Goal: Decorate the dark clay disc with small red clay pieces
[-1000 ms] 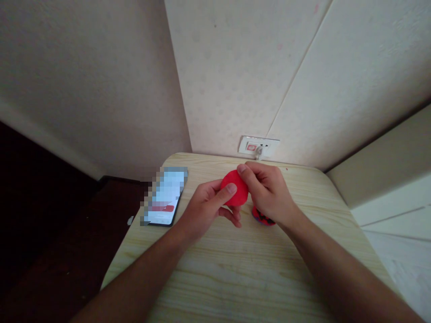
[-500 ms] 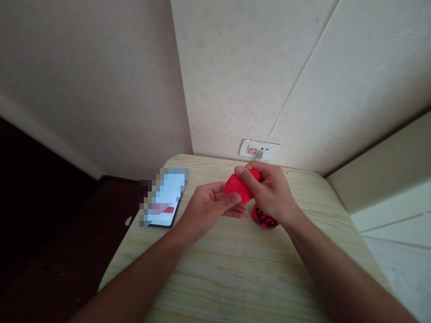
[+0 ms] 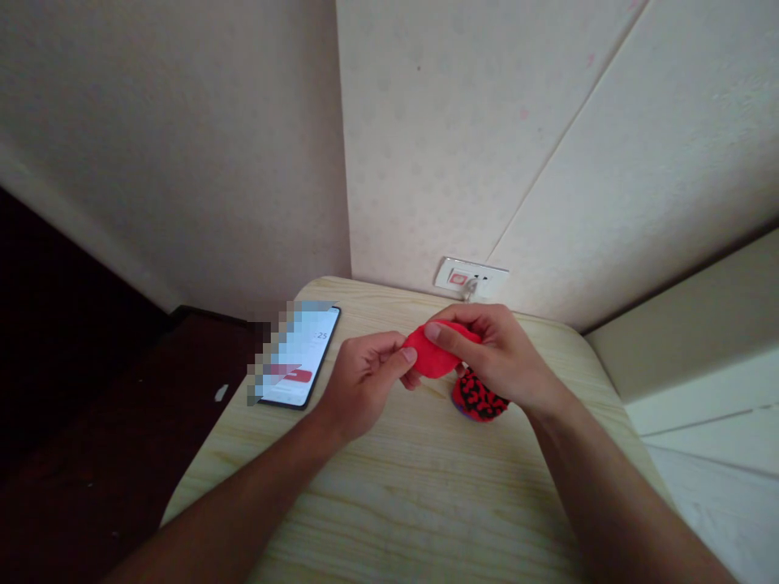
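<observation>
Both hands meet over the middle of a light wooden table (image 3: 426, 487). My left hand (image 3: 359, 381) pinches the left edge of a flat red round piece (image 3: 433, 357) between thumb and fingers. My right hand (image 3: 499, 357) grips the same red piece from the right, thumb on top. Just below my right hand a red object with black spots (image 3: 478, 395) lies on the table, partly hidden by the palm.
A phone (image 3: 298, 357) with a lit screen lies at the table's left edge. A wall socket (image 3: 470, 277) with a plug sits low on the wall behind the table. Left of the table the floor is dark; a pale ledge runs on the right.
The red piece has turned from face-on to nearly flat between the hands. More of the spotted object now shows under my right hand. The view has shifted slightly.
</observation>
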A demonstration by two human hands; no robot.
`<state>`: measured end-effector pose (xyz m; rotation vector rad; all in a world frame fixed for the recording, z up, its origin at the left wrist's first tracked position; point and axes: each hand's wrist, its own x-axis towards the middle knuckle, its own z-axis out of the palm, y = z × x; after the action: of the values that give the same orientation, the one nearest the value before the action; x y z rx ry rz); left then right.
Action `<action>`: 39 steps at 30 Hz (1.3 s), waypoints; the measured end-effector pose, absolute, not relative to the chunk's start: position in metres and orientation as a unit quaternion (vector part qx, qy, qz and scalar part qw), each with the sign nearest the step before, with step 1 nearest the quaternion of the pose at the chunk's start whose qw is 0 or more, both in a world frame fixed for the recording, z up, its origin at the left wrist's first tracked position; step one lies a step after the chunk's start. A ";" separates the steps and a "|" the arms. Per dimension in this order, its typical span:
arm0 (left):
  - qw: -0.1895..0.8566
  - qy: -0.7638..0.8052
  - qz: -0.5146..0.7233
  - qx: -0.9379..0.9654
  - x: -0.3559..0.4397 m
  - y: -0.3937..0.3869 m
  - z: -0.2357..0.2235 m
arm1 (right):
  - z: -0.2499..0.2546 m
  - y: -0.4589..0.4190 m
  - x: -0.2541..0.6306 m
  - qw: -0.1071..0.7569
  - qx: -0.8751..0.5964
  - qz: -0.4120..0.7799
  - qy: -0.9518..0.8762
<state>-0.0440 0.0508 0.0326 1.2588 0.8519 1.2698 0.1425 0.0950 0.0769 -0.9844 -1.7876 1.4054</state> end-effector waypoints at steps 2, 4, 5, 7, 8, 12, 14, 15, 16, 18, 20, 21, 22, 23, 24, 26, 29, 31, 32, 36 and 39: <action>0.544 0.356 0.534 0.541 -0.045 0.050 0.031 | 0.077 0.094 0.143 0.328 -0.378 0.532 -0.683; 0.550 0.351 0.530 0.541 -0.044 0.050 0.029 | 0.076 0.094 0.144 0.331 -0.375 0.529 -0.686; 0.556 0.350 0.529 0.537 -0.044 0.050 0.028 | 0.076 0.094 0.145 0.330 -0.370 0.530 -0.688; 0.571 0.347 0.529 0.524 -0.042 0.051 0.026 | 0.076 0.094 0.145 0.327 -0.359 0.535 -0.691; 0.578 0.345 0.530 0.516 -0.041 0.052 0.025 | 0.076 0.094 0.145 0.327 -0.354 0.539 -0.690; 0.603 0.331 0.542 0.483 -0.038 0.055 0.023 | 0.076 0.094 0.145 0.333 -0.343 0.551 -0.684; 0.614 0.328 0.543 0.470 -0.036 0.056 0.023 | 0.075 0.094 0.144 0.339 -0.338 0.551 -0.683; 0.617 0.329 0.543 0.466 -0.035 0.056 0.023 | 0.075 0.094 0.144 0.343 -0.337 0.550 -0.683; 0.616 0.331 0.542 0.466 -0.034 0.055 0.024 | 0.076 0.094 0.143 0.348 -0.336 0.549 -0.682; 0.603 0.341 0.543 0.475 -0.034 0.054 0.026 | 0.076 0.093 0.142 0.353 -0.330 0.554 -0.678; 0.577 0.357 0.545 0.493 -0.035 0.052 0.028 | 0.077 0.092 0.141 0.351 -0.322 0.571 -0.669; 0.563 0.365 0.545 0.503 -0.036 0.051 0.029 | 0.077 0.092 0.140 0.346 -0.318 0.583 -0.663; 0.552 0.371 0.544 0.512 -0.037 0.050 0.029 | 0.077 0.092 0.140 0.339 -0.315 0.594 -0.658; 0.543 0.376 0.543 0.518 -0.038 0.050 0.029 | 0.077 0.092 0.139 0.331 -0.315 0.603 -0.654; 0.538 0.379 0.544 0.521 -0.039 0.050 0.029 | 0.077 0.092 0.139 0.324 -0.315 0.610 -0.651; 0.538 0.381 0.550 0.513 -0.038 0.052 0.026 | 0.076 0.093 0.139 0.315 -0.315 0.618 -0.648; 0.543 0.382 0.567 0.488 -0.035 0.054 0.023 | 0.075 0.094 0.140 0.323 -0.317 0.608 -0.652; 0.540 0.383 0.572 0.484 -0.034 0.054 0.023 | 0.075 0.095 0.141 0.331 -0.323 0.595 -0.658; 0.536 0.383 0.571 0.489 -0.034 0.054 0.024 | 0.075 0.095 0.141 0.331 -0.323 0.591 -0.661; 0.512 0.387 0.551 0.532 -0.037 0.051 0.031 | 0.077 0.094 0.141 0.317 -0.294 0.628 -0.647; 0.503 0.393 0.537 0.552 -0.036 0.050 0.033 | 0.077 0.093 0.140 0.330 -0.289 0.632 -0.639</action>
<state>-0.0362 0.0503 0.0335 1.3326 0.9485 1.2977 0.1398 0.0932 0.0767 -0.7557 -1.6708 1.6529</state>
